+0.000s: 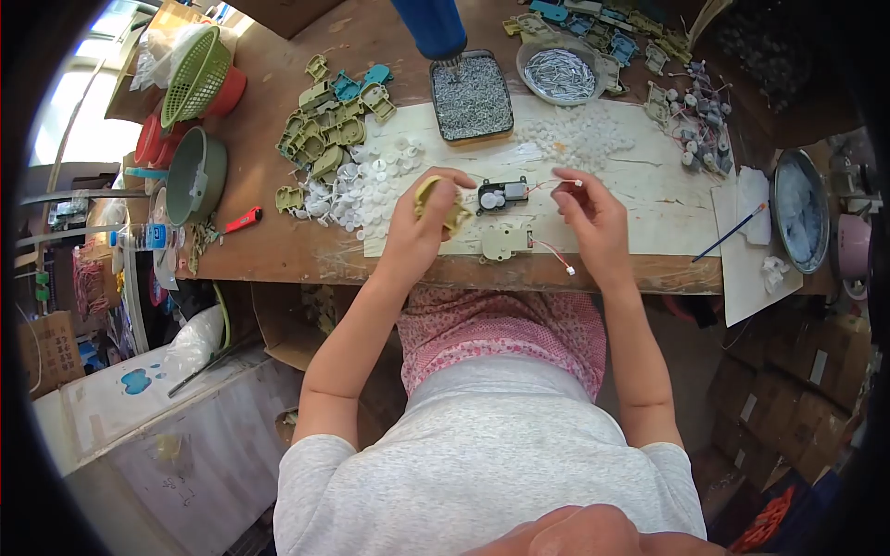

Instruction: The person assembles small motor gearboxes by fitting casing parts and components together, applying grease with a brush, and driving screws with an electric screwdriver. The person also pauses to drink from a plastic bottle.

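Observation:
My left hand is closed around a pale yellow plastic housing, partly hidden by the fingers. Just to its right, on the pale work sheet, lies a black gearbox with a white round gear and a small motor. A thin wire with a white connector runs from it to my right hand, where the connector overlaps the fingers. Thumb and forefinger of that hand are apart. Nearer the table edge rests a cream-coloured gearbox with its own wire and white plug.
Around the sheet stand a tray of small metal parts under a blue electric screwdriver, and a bowl of screws. White gears, yellow housings and wired motors lie in heaps. A red cutter lies left.

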`<state>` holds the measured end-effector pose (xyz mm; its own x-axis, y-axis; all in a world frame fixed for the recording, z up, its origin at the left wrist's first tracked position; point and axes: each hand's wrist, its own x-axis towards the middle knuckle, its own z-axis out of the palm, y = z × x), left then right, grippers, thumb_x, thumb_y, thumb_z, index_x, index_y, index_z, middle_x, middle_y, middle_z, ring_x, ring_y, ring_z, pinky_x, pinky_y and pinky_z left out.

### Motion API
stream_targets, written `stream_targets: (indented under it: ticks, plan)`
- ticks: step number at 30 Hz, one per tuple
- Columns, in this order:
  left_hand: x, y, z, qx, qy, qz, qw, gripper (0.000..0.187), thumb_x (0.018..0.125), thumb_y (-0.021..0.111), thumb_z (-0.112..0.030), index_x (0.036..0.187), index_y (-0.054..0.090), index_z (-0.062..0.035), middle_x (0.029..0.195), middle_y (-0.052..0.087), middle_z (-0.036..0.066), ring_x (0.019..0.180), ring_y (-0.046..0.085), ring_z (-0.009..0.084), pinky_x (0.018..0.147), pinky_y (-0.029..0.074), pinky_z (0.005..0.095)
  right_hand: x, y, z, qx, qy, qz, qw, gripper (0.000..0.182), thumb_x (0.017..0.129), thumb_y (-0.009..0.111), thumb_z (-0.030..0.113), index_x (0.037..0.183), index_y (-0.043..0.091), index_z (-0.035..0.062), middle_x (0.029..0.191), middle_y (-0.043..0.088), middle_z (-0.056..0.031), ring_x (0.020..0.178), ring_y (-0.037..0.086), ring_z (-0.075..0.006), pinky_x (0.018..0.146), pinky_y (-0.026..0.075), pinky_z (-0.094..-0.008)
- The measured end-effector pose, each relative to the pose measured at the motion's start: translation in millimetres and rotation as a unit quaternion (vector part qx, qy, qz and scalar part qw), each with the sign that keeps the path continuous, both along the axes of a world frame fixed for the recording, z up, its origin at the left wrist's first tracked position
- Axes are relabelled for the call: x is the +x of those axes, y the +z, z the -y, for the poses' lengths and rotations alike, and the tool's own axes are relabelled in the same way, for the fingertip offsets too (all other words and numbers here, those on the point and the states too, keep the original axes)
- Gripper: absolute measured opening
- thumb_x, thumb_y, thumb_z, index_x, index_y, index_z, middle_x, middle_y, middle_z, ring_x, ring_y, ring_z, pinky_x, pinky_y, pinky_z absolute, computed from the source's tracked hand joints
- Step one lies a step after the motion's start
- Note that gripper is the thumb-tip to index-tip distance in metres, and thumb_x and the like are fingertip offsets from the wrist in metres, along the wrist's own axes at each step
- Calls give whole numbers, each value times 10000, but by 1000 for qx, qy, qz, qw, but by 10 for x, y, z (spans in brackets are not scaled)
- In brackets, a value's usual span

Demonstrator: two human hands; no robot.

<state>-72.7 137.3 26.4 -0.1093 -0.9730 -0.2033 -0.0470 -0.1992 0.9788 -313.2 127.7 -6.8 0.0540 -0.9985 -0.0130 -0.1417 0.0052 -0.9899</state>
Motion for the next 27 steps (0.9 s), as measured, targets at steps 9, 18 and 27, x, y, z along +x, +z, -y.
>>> stream_targets:
  ticks: [9, 18, 27]
  plan:
    - [-246, -252, 196, 4, 12, -182, 983, 208, 1029, 457, -178, 1168, 340, -75, 1018, 609, 130, 844, 654, 174, 698, 538, 293, 424, 140, 131, -199, 3, -151, 968, 80, 836, 692, 9, 879, 627, -10, 776, 616, -84, 636, 586, -154, 580, 465, -269]
    - [-337, -281, 212, -380, -39, 188, 905, 267, 872, 629, -69, 1068, 450, -38, 985, 567, 174, 851, 557, 372, 751, 454, 434, 426, 245, 208, -170, 12, -189, 967, 61, 846, 668, 5, 883, 625, -20, 786, 631, -84, 652, 605, -146, 599, 487, -277]
    - [-198, -196, 182, -373, -42, 270, 887, 359, 780, 719, -108, 1114, 590, -89, 1091, 615, 112, 1086, 560, 314, 943, 429, 430, 119, 232, 111, -62, -17, -49, 997, 159, 918, 610, 27, 1070, 633, -11, 894, 661, -24, 780, 597, -80, 714, 485, -221]
